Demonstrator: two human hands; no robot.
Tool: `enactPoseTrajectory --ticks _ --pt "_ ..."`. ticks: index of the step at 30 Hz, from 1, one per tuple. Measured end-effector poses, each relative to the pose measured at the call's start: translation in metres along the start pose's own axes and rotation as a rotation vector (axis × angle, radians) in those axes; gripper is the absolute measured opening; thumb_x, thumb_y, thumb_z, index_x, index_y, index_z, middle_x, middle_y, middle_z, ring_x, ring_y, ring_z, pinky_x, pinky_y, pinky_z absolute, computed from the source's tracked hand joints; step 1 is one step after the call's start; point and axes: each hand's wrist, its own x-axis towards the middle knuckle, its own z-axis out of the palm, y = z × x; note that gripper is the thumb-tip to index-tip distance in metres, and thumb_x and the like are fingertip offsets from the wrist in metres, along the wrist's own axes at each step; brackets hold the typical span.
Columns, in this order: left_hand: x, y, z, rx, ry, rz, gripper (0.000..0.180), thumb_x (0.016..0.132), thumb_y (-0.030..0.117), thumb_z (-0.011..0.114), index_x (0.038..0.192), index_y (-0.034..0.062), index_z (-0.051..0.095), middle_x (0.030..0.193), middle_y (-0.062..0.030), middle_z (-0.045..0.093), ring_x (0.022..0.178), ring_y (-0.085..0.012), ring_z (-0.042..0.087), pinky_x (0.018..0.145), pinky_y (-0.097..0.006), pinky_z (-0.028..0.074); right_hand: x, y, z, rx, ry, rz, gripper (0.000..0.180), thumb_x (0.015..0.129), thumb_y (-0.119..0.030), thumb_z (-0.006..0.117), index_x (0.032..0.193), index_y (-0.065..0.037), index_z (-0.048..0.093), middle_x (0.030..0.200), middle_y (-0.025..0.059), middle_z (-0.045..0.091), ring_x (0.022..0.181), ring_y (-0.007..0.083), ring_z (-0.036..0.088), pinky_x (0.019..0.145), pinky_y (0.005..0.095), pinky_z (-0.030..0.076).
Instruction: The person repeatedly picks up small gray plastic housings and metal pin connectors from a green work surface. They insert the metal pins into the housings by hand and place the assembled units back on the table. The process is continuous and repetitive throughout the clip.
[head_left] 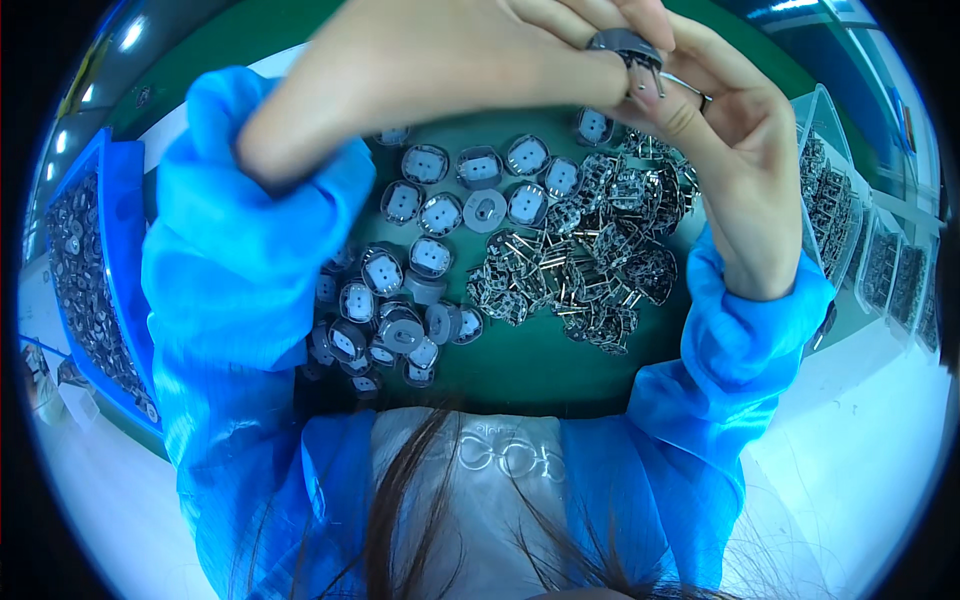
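Both hands are raised close to the camera at the top of the view. My left hand (450,70) and my right hand (735,150) pinch together one small dark round part (625,45) with thin metal pins sticking down from it. Below the hands, on a green mat (530,370), lie several grey round caps with pale square centres (430,215) on the left. A tangled pile of pinned metal parts (590,265) lies to their right. Blue sleeves cover both forearms.
A blue bin (95,270) filled with small dark parts stands at the far left. Clear plastic trays (850,220) holding more parts line the right side. The white bench surface (880,420) runs along the lower right.
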Motion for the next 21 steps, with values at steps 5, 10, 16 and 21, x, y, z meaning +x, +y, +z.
enactPoseTrajectory --ticks 5,10,16,21 --pt "0.016 -0.027 -0.015 0.185 0.054 -0.046 0.016 0.089 -0.003 0.072 0.105 -0.0071 0.074 0.09 -0.0095 0.076 0.079 -0.0087 0.07 0.073 -0.021 0.057 -0.003 0.007 -0.023 -0.383 0.195 -0.022 0.021 0.09 -0.009 0.078 0.11 -0.002 0.078 0.104 0.0092 0.076 0.098 0.0175 0.072 0.08 0.0304 0.056" --pt "0.031 -0.067 -0.066 0.811 0.229 -0.034 0.012 0.086 0.005 0.077 0.094 -0.0039 0.076 0.093 -0.0157 0.073 0.083 -0.0227 0.07 0.075 -0.035 0.058 -0.008 0.031 -0.03 -1.049 0.236 -0.243 0.024 0.082 -0.015 0.084 0.102 -0.005 0.078 0.092 0.0119 0.074 0.078 0.0244 0.068 0.071 0.037 0.055" --pt "0.033 -0.083 -0.046 1.204 0.304 0.541 0.025 0.084 0.01 0.078 0.105 -0.0008 0.071 0.098 -0.0158 0.067 0.092 -0.0325 0.066 0.081 -0.043 0.055 -0.01 0.021 -0.05 -1.109 0.123 -0.195 0.029 0.074 -0.018 0.089 0.097 -0.004 0.078 0.092 0.0124 0.075 0.08 0.0295 0.067 0.074 0.0378 0.054" --pt "0.011 -0.059 0.019 0.835 -0.027 0.241 0.038 0.075 0.023 0.088 0.101 0.0039 0.069 0.091 -0.0099 0.066 0.083 -0.0263 0.065 0.075 -0.038 0.053 -0.003 0.034 -0.05 -1.091 0.082 -0.239 0.027 0.074 -0.016 0.088 0.095 -0.003 0.077 0.093 0.0145 0.074 0.084 0.0322 0.069 0.078 0.0401 0.055"
